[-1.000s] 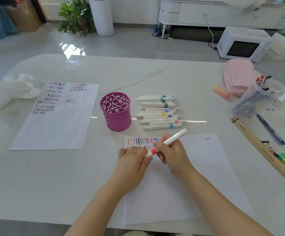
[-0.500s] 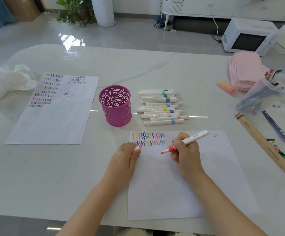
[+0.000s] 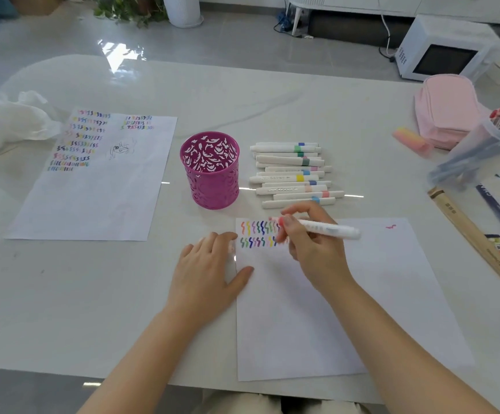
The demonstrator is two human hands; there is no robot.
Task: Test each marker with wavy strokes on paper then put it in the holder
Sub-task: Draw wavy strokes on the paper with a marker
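My right hand (image 3: 311,243) grips a white marker (image 3: 326,229) with a red tip, its tip down at the right end of the rows of coloured wavy strokes (image 3: 259,234) on the near sheet of paper (image 3: 332,309). My left hand (image 3: 210,264) lies flat with straight fingers at the sheet's left edge, thumb on the paper. Whether it still holds the cap is hidden. A magenta cut-out holder (image 3: 210,171) stands behind the sheet, with no marker showing in it. Several white markers (image 3: 290,174) with coloured bands lie stacked to its right.
A second sheet (image 3: 93,177) full of strokes lies at the left, crumpled white tissue (image 3: 9,121) beyond it. At the right are a pink pouch (image 3: 446,112), a pink eraser (image 3: 411,141), a tipped clear cup of pens (image 3: 482,150) and a wooden ruler (image 3: 476,240).
My right hand pulled the marker out of its cap, swung it round and brought the tip up to the stroke rows. My left hand moved to the sheet's left edge and flattened.
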